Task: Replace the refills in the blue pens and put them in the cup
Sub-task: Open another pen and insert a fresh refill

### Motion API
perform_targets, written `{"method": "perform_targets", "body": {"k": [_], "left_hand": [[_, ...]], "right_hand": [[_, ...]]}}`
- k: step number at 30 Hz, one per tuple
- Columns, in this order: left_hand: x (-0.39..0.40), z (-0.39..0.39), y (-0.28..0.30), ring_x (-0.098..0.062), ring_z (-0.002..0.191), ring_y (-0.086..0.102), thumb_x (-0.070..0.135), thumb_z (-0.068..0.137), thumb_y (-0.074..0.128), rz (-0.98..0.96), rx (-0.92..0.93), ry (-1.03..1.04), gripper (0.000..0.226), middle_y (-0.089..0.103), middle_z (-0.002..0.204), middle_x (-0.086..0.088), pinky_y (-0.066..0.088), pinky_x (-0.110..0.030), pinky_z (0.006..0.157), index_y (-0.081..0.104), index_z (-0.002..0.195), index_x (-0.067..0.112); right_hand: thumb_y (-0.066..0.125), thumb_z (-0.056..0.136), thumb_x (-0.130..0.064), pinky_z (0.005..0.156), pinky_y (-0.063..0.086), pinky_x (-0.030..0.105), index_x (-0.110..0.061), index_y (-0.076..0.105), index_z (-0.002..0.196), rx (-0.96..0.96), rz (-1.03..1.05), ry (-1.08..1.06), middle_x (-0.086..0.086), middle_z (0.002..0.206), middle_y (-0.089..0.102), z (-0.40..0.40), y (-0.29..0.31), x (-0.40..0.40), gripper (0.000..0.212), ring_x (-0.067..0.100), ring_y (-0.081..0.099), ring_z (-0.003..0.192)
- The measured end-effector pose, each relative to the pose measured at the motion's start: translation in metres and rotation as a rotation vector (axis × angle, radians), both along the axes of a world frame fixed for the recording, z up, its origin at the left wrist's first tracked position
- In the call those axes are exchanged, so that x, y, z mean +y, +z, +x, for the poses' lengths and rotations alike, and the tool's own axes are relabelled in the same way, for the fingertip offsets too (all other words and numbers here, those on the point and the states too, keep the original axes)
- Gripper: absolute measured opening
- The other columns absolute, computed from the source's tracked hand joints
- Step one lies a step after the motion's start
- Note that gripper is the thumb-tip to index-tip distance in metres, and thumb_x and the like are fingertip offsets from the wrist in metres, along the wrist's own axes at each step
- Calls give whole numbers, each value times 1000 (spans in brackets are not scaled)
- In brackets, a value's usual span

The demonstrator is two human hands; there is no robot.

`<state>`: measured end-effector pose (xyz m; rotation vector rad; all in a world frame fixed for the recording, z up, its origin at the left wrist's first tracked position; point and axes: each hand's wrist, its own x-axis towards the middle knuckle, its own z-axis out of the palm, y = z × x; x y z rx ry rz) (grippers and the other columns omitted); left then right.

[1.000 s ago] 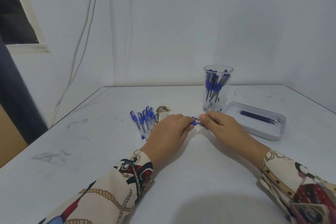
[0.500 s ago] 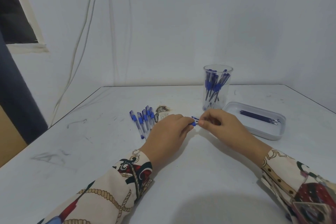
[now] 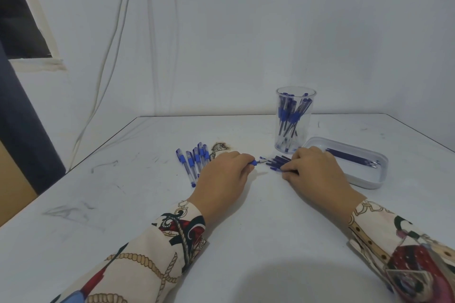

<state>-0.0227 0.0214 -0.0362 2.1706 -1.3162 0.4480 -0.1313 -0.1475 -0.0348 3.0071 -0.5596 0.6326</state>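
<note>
My left hand (image 3: pixel 222 177) pinches a blue pen (image 3: pixel 256 162) on the table (image 3: pixel 246 241). My right hand (image 3: pixel 312 170) has fingers curled on loose refills (image 3: pixel 277 163), near the cup (image 3: pixel 294 120) and tray (image 3: pixel 379 167).

1. The left hand (image 3: pixel 221 177) covers most of the pen (image 3: pixel 256 162) in its grip; only the tip end shows.
2. The right hand (image 3: pixel 312 170) hides the near ends of the refills (image 3: pixel 278 163) on the surface (image 3: pixel 147 204).
3. Pens in the cup (image 3: pixel 295 120) overlap; their number cannot be told.
4. Both sleeves (image 3: pixel 147 253) run off the bottom edge.
5. The cables (image 3: pixel 108 56) are cut off at the top.
</note>
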Motion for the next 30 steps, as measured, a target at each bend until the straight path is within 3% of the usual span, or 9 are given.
{"method": "perform_targets", "body": {"k": [8, 13, 22, 27, 30], "left_hand": [[2, -1, 0, -16, 94, 54, 28, 98, 41, 41, 8, 14, 28, 63, 99, 2, 45, -34, 78, 59, 117, 19], [2, 0, 0, -14, 93, 53, 28, 98, 41, 49, 2, 17, 28, 63, 98, 4, 43, -27, 76, 59, 118, 21], [1, 0, -1, -14, 93, 54, 28, 98, 41, 60, -4, 25, 28, 63, 99, 3, 45, -29, 76, 60, 117, 21], [1, 3, -1, -17, 91, 55, 27, 97, 43, 30, 2, 49, 26, 64, 95, 2, 46, -35, 76, 61, 113, 19], [0, 6, -2, -17, 93, 55, 27, 96, 44, 5, 7, 80, 25, 64, 96, 3, 47, -38, 77, 62, 112, 20]], "right_hand": [[52, 91, -36, 82, 33, 31, -34, 68, 97, -103, 59, 47, -12, 94, 62, -1, 1, 4, 17, 12, 47, 96], [52, 93, -35, 79, 29, 30, -35, 65, 99, -152, 98, 72, -9, 91, 63, -2, 5, 5, 15, 14, 50, 93], [50, 93, -39, 77, 29, 28, -40, 63, 99, -131, 156, 105, -13, 93, 59, -3, 4, 10, 14, 10, 48, 89], [54, 88, -35, 80, 42, 27, -37, 59, 88, -121, 238, 91, -15, 86, 62, -5, 4, 14, 5, 9, 55, 84], [59, 82, -31, 77, 41, 24, -38, 60, 94, -55, 291, 112, -18, 84, 60, -6, 5, 18, 14, 9, 53, 85]]}}
